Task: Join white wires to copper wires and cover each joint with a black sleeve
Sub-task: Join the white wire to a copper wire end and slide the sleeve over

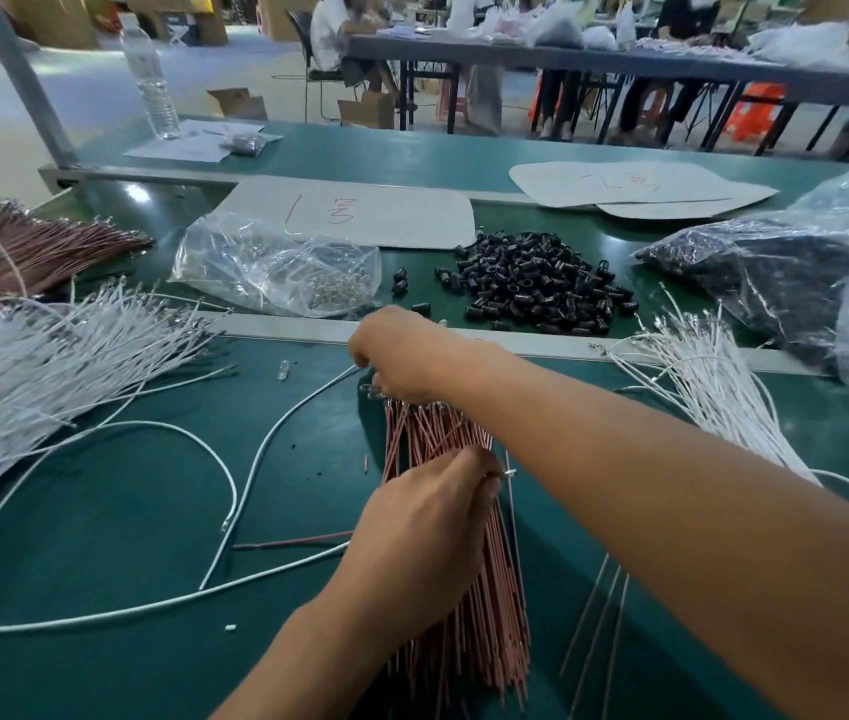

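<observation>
Copper wires (469, 605) bundled; black sleeves (536, 285) heaped.

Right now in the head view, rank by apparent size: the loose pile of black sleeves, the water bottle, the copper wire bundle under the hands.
1. copper wire bundle, though it lies nearest the camera, which inflates it
2. pile of black sleeves
3. water bottle, farthest away, so its true rank against the pile is unsure

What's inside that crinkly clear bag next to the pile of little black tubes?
The clear bag holds small shiny metal pieces, heaped at its near end. Glare and crinkles hide their exact shape.
</observation>
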Motion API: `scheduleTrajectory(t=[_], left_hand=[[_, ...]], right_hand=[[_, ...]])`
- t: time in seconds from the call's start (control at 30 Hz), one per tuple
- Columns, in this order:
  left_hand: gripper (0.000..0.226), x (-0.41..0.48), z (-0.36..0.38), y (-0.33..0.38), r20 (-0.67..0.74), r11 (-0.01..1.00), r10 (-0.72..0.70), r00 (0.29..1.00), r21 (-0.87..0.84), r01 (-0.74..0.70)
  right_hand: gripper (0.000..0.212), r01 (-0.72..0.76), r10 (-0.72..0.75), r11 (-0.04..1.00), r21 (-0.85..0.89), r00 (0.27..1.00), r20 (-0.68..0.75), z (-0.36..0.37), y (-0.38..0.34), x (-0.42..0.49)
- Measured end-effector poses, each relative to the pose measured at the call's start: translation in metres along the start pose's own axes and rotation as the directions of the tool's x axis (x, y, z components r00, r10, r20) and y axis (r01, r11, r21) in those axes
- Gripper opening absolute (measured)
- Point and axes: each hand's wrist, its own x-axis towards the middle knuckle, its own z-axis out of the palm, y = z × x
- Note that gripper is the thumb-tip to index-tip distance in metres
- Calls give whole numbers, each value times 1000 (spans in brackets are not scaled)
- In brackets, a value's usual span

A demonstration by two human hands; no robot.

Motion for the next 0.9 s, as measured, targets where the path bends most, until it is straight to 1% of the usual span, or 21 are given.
scheduleTrajectory(t=[0.03,0.1,0.13,0.2,0.23,0.3,0.33,0.4,0.47,0.53,0.6,0.63,0.67,0.73,0.77,0.9], left_hand=[[19,1,0,-1,-4,1000,0,1000,-9,0],[15,0,0,-3,-21,999,-2,1000,-40,1],[14,0,1,-4,-35,998,-3,999,-55,1],[15,-1,2,-4,-62,996,-23,998,-92,18],[15,-1,2,-4,-77,993,-40,996,-115,31],[12,-1,2,-4,-96,987,-73,993,-151,58],[11,-1,2,-4,-97,984,-85,992,-166,68],[11,0,1,-4,-94,977,-103,990,-195,83],[12,0,1,-4,-91,971,-111,990,-220,89],[13,0,1,-4,-89,967,-111,990,-241,87],[14,0,2,-4,-82,965,-102,991,-250,79],[14,0,3,-5,-79,967,-94,992,-244,72],[13,0,3,-5,-80,970,-85,993,-233,64],[13,0,5,-4,-96,974,-70,993,-219,47],[12,0,6,-4,-106,974,-69,992,-224,44],[7,0,8,-3,-117,979,-63,991,-200,38]], right_hand=[[24,-21,21,1000,14,1000,2,0,2,-1],[40,-61,61,998,22,998,6,0,5,-6],[40,-67,67,997,26,998,3,1,6,-8],[21,-72,72,995,64,997,-8,2,6,-12],[16,-74,75,993,93,997,-12,3,6,-13],[19,-83,90,985,151,995,-44,2,6,-18],[20,-90,111,974,207,989,-93,-1,7,-24],[15,-103,202,899,425,960,-196,-8,11,-43],[12,-71,288,783,618,922,-259,-13,17,-74],[13,-64,369,667,743,894,-254,-10,25,-111],[12,-63,454,495,866,869,-196,-2,30,-149],[12,-63,493,425,903,853,-173,4,31,-166],[12,-63,525,382,922,836,-160,9,30,-181],[11,-51,560,321,946,815,-147,22,23,-203],[9,-28,559,292,956,816,-146,27,19,-209],[11,53,536,254,966,823,-187,41,6,-213]])
